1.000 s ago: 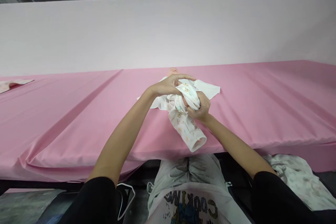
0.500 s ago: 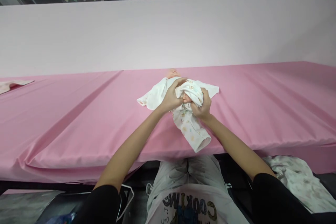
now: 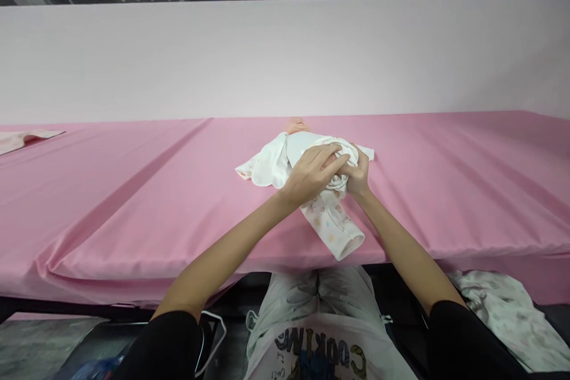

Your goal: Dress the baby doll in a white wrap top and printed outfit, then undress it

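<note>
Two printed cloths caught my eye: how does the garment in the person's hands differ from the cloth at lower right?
The garment is bunched in the right hand, left hand on it, one leg stretched out; the cloth lies crumpled, untouched.
The garment is over the pink sheet; the cloth lies beyond its front edge.
Both are white with a print.

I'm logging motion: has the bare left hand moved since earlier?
Yes: the left hand moved rightward and down the view, judged against the pink cloth's long crease.

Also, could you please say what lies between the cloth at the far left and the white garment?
The pink sheet alone, creased but bare, in the head view.
</note>
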Available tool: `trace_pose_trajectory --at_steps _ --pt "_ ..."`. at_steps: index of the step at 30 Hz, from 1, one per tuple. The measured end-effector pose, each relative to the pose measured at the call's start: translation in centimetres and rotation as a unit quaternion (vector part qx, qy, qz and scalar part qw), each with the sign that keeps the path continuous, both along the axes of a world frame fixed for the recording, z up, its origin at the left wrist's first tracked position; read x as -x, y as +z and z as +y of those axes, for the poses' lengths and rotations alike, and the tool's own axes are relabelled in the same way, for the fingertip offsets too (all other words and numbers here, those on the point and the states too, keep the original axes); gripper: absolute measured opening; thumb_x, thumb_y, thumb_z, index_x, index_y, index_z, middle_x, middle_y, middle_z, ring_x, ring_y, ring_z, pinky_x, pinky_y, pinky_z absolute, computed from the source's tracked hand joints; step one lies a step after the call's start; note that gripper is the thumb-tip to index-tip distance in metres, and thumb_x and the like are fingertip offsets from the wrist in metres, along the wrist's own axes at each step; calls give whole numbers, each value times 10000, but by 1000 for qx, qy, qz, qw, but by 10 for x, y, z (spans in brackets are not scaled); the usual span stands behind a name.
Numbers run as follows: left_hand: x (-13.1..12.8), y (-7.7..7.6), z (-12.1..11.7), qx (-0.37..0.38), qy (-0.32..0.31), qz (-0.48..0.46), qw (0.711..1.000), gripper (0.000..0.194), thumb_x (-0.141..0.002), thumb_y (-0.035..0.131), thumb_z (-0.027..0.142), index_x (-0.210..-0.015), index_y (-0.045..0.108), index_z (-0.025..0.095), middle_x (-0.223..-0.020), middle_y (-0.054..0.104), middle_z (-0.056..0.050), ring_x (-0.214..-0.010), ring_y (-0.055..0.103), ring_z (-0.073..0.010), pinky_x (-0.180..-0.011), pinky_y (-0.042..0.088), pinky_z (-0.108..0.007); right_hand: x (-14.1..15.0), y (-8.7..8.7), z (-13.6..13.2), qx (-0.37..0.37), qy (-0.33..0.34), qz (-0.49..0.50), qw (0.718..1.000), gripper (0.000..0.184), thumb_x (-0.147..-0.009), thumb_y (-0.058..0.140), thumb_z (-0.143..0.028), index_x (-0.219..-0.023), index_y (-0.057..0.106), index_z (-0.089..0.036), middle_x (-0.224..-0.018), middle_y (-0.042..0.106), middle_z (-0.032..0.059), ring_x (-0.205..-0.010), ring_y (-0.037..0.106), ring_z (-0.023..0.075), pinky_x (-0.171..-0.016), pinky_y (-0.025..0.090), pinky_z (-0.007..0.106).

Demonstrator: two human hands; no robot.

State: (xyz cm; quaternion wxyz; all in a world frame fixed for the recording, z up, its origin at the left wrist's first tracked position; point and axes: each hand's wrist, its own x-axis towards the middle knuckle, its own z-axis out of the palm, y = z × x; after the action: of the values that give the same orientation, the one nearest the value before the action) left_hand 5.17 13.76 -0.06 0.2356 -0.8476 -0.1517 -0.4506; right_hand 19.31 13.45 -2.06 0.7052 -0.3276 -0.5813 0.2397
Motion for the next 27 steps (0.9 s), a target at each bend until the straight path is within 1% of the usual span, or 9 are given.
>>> trace_pose_trajectory --at_steps 3,6,10,14,16,18,23,25,27 --pt "-4 4 0 2 6 31 999 243 -926 383 213 -1068 573 161 -1143 601 -128 -1068 555 -214 -905 452 -383 -3 0 3 76 50 69 993 191 -549 579 -289 -687 483 -200 -659 487 -20 -601 456 139 -548 397 267" --pt "-4 6 0 -24 10 49 998 206 -928 394 214 -966 588 155 -1036 639 -102 -958 582 -193 -840 453 -346 -6 6 3 128 107 122 978 202 -494 571 -239 -672 485 -198 -630 502 -31 -558 460 123 -488 371 235" --pt "-2 7 -1 -55 28 74 995 233 -939 397 281 -848 577 165 -876 639 -67 -780 567 -161 -703 416 -315 -14 19 -1 185 158 110 964 252 -419 569 -149 -666 531 -177 -592 528 -42 -524 471 112 -446 346 211" --pt "0 1 4 -107 34 61 992 260 -927 425 350 -809 576 175 -839 613 -59 -744 542 -151 -670 385 -307 -24 26 -3 194 194 70 959 338 -389 578 -106 -720 551 -172 -642 566 -42 -594 522 124 -487 375 200" --pt "3 -4 9 -142 24 42 989 234 -916 450 359 -829 590 193 -815 599 -48 -722 529 -145 -660 379 -300 -26 26 -3 193 199 40 960 365 -394 591 -114 -749 535 -179 -670 566 -40 -623 532 133 -509 386 208" --pt "7 -9 14 -150 15 36 988 221 -906 467 378 -852 602 212 -778 584 -36 -690 518 -140 -655 384 -295 -26 25 -3 190 191 9 963 382 -402 599 -140 -769 509 -188 -692 566 -30 -639 535 151 -527 398 232" --pt "11 -10 19 -59 44 99 992 379 -904 398 497 -969 603 185 -726 564 -44 -649 526 -147 -608 390 -287 -29 24 -2 179 160 -22 970 431 -444 589 -228 -846 432 -218 -764 580 7 -696 560 208 -601 447 318" --pt "10 -7 17 -55 40 130 989 409 -908 369 516 -957 602 185 -647 519 -23 -590 498 -139 -564 362 -285 -33 23 -1 181 156 -19 971 433 -476 584 -263 -875 421 -223 -783 587 20 -698 571 218 -625 463 345" --pt "9 -2 13 -42 24 149 988 398 -913 357 513 -902 597 195 -601 481 -7 -554 470 -130 -539 335 -287 -39 21 1 187 155 -30 970 429 -512 576 -315 -905 434 -218 -746 578 21 -638 564 214 -605 465 357"
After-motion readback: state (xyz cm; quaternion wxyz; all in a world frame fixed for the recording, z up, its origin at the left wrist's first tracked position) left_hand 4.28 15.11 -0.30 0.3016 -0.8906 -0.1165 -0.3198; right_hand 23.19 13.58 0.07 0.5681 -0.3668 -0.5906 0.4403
